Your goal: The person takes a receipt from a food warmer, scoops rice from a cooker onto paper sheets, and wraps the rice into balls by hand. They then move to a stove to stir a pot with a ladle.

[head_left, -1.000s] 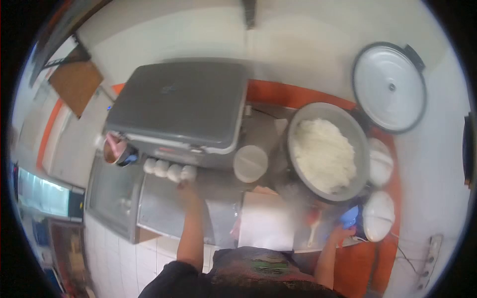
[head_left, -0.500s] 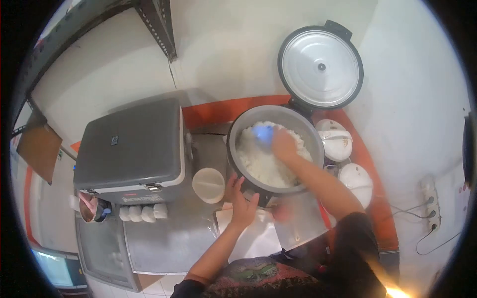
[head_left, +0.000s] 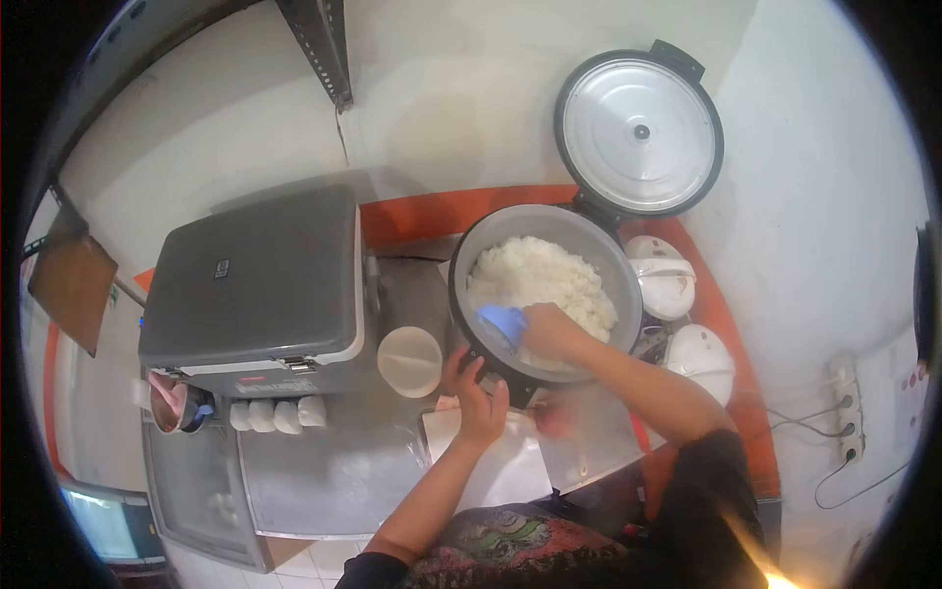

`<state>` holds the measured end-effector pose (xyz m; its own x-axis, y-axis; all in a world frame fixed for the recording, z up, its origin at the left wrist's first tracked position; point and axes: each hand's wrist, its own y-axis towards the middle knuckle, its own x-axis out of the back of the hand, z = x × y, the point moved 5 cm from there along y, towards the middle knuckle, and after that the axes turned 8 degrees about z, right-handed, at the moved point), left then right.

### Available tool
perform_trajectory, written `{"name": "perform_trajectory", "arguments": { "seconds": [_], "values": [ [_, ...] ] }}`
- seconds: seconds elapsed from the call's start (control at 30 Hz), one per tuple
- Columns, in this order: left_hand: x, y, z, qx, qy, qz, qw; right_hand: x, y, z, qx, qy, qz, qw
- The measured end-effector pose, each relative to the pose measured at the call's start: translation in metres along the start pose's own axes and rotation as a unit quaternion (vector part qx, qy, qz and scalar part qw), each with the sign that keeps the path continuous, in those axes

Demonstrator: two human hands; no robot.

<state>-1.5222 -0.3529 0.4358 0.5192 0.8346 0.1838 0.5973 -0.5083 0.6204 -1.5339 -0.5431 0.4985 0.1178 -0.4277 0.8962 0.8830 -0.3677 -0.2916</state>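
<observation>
The large rice cooker (head_left: pixel 628 285) stands uncovered, with a heap of white rice (head_left: pixel 549 275) inside. Fingers of my right hand (head_left: pixel 556 334) are wrapped round a blue rice paddle (head_left: pixel 503 322), which is at the near left side of the rice, by the pot wall. My left hand (head_left: pixel 481 404) is at the cooker's front left rim, fingers spread and seemingly touching its outside. Below that hand lie white paper sheets (head_left: pixel 510 461). A pale round bowl (head_left: pixel 410 361) sits just left of the cooker.
The cooker's raised lid (head_left: pixel 638 133) leans back at the wall. A grey cooler box (head_left: pixel 260 280) fills the left, with several white wrapped bundles (head_left: pixel 285 415) and a metal pot (head_left: pixel 177 412) before it. White lidded containers (head_left: pixel 662 277) stand right, near a power strip (head_left: pixel 849 407).
My right hand has brought the paddle from the middle of the rice toward the near left side of the cooker. The left hand stays by the rim.
</observation>
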Motion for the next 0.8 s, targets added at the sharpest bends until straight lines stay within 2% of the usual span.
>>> {"name": "perform_trajectory", "arguments": {
  "seconds": [0.17, 0.2, 0.27, 0.37, 0.57, 0.63, 0.77, 0.8],
  "values": [
    [0.001, -0.001, -0.002, -0.002, -0.016, 0.002, 1.0, 0.011, -0.025, 0.013, 0.033, 0.113, -0.076, 0.99],
    [0.0, -0.001, -0.002, -0.002, -0.019, 0.0, 1.0, 0.008, -0.021, 0.009, -0.01, 0.19, -0.038, 0.981],
    [0.0, 0.0, -0.003, -0.001, -0.024, 0.003, 1.0, 0.005, -0.012, 0.005, -0.093, 0.338, 0.038, 0.936],
    [0.002, 0.003, -0.004, 0.011, -0.022, 0.02, 0.999, -0.001, 0.002, -0.004, -0.117, 0.481, 0.058, 0.867],
    [0.026, -0.036, -0.008, 0.033, 0.067, 0.074, 0.994, 0.008, -0.01, -0.032, -0.077, 0.678, 0.065, 0.728],
    [0.035, -0.073, 0.015, 0.054, 0.121, 0.097, 0.986, 0.018, -0.034, -0.034, -0.054, 0.687, 0.064, 0.721],
    [0.052, -0.133, 0.072, 0.15, 0.171, 0.242, 0.943, 0.02, -0.111, -0.011, -0.054, 0.666, 0.079, 0.74],
    [0.055, -0.141, 0.085, 0.18, 0.164, 0.294, 0.924, 0.005, -0.128, -0.009, -0.075, 0.688, 0.091, 0.716]
  ]
}}
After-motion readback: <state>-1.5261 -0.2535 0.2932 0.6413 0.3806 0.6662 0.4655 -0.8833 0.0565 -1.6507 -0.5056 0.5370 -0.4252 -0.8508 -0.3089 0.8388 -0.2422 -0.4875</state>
